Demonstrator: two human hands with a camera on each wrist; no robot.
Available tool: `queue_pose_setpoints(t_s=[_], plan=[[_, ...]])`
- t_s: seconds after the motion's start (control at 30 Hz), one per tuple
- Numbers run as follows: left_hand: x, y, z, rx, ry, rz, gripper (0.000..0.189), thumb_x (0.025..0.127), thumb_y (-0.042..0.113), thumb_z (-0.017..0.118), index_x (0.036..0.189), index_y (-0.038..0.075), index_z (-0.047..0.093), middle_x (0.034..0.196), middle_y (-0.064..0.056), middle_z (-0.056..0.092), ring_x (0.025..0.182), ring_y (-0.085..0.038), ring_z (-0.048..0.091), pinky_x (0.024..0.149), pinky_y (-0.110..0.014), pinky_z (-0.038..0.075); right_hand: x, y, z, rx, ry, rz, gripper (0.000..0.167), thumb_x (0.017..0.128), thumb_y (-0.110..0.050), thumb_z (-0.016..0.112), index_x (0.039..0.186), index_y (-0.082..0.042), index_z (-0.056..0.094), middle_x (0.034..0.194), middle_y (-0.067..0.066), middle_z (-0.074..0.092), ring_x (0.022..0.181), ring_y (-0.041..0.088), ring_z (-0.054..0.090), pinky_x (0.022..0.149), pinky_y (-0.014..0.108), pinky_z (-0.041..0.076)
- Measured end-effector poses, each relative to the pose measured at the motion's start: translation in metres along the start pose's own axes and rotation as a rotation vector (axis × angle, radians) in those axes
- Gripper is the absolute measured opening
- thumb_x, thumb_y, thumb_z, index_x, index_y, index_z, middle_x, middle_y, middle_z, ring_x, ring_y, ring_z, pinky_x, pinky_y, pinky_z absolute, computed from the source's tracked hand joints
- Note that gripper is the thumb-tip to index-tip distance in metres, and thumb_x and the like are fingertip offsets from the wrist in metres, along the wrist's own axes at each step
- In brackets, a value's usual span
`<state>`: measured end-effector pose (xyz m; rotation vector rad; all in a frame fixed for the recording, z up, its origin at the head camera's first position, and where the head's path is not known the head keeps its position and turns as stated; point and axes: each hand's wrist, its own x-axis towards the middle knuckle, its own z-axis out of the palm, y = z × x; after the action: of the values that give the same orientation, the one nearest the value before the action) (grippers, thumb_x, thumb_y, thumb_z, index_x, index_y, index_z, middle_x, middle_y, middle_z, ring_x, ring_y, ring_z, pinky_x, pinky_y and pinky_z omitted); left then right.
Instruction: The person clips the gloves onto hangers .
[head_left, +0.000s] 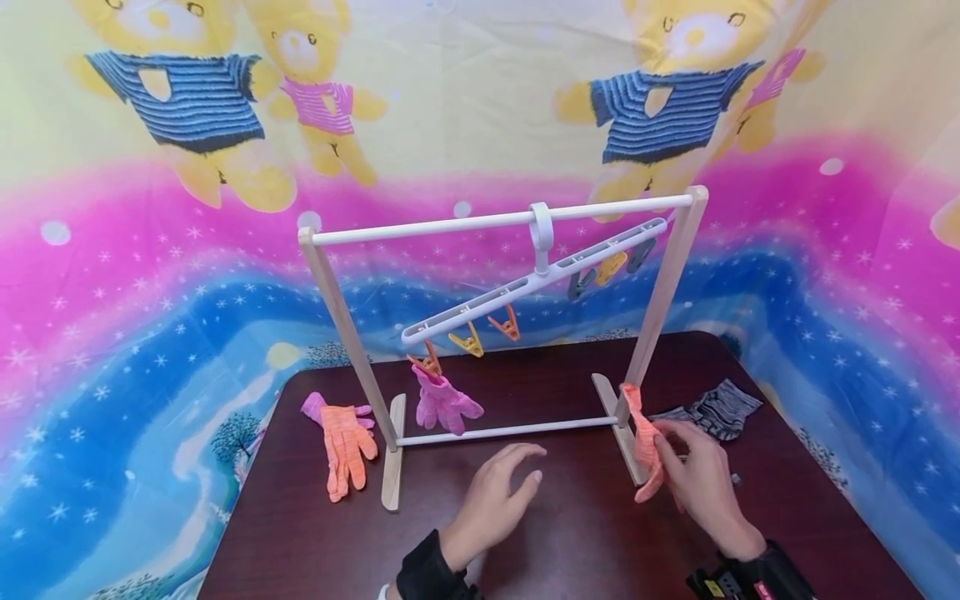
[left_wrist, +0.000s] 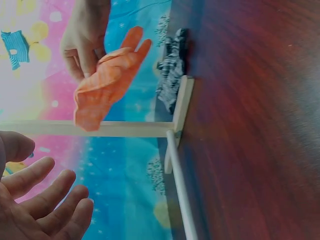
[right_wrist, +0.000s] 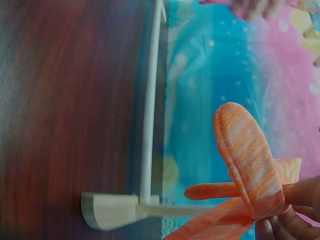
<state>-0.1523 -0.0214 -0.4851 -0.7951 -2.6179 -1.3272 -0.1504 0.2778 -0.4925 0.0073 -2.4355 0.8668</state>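
Backdrop cloth (head_left: pixel 450 125) printed with bears rises behind a dark tabletop (head_left: pixel 555 533). On that stands a wood-and-white rack (head_left: pixel 450 224), and from its top bar a white hanger (head_left: pixel 536 279) hangs tilted, its left end low and its right end high. With that lean, any added weight would probably sit best toward the high right end, and steadying the bar while a clip is worked seems wise.

Of the hands, the left hand (head_left: pixel 491 492) is released, fingers loosely bent above the tabletop, holding nothing; that leaves it well suited to squeeze a clip or smooth cloth. The right hand (head_left: pixel 697 475) pinches an orange glove (head_left: pixel 643 437) in front of the rack's right post, finger ends dangling. The fabric looks folded over itself, so shaking it flat and gripping close to one edge should leave a clean strip for a clip to bite.

Another orange glove (head_left: pixel 345 446) lies across a pink one (head_left: pixel 313 405) left of the rack; dark patterned fabric (head_left: pixel 723 408) lies at right. A pink glove (head_left: pixel 448 407) hangs from the low end by an orange clip (head_left: pixel 426 362). The bare yellow clip (head_left: pixel 470 342) is small, so a squarely centred bite matters.
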Motion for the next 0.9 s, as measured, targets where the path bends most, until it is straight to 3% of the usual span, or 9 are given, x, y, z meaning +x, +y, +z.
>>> queue_pose_setpoints(t_s=[0.2,0.43,0.67,0.9], plan=[[0.008,0.008,-0.008,-0.026,0.0,-0.01,0.029,0.1,0.02,0.059,0.129,0.02,0.065,0.131,0.003,0.068,0.125,-0.015,0.063,0.104,-0.038,0.051,-0.003,-0.011,0.014,0.03,0.002,-0.047,0.017,0.085,0.002,0.075,0.101,-0.006,0.075,0.093,0.007,0.074,0.076,0.0,0.058,0.066,0.009,0.043],[0.018,0.016,-0.015,-0.06,0.025,-0.02,0.03,0.1,0.018,0.06,0.129,0.019,0.065,0.129,0.003,0.068,0.122,-0.016,0.064,0.103,-0.038,0.051,-0.001,-0.022,0.025,0.063,0.004,-0.121,0.019,0.085,0.002,0.076,0.101,-0.005,0.075,0.091,0.006,0.073,0.075,0.015,0.059,0.069,0.014,0.039],[0.023,0.018,-0.018,-0.102,0.03,-0.027,0.031,0.1,0.018,0.06,0.131,0.017,0.065,0.13,0.002,0.067,0.123,-0.014,0.062,0.103,-0.037,0.052,0.001,-0.035,0.034,0.114,0.011,-0.157,0.022,0.082,0.007,0.077,0.101,-0.004,0.075,0.089,0.004,0.073,0.073,0.004,0.059,0.064,0.015,0.047],[0.029,0.017,-0.024,-0.121,0.054,-0.029,0.031,0.1,0.018,0.06,0.131,0.017,0.064,0.131,0.0,0.067,0.119,-0.017,0.063,0.099,-0.041,0.054,0.0,-0.049,0.044,0.132,0.002,-0.177,0.023,0.081,0.006,0.078,0.101,-0.006,0.075,0.091,0.003,0.073,0.075,0.003,0.059,0.068,0.013,0.047]])
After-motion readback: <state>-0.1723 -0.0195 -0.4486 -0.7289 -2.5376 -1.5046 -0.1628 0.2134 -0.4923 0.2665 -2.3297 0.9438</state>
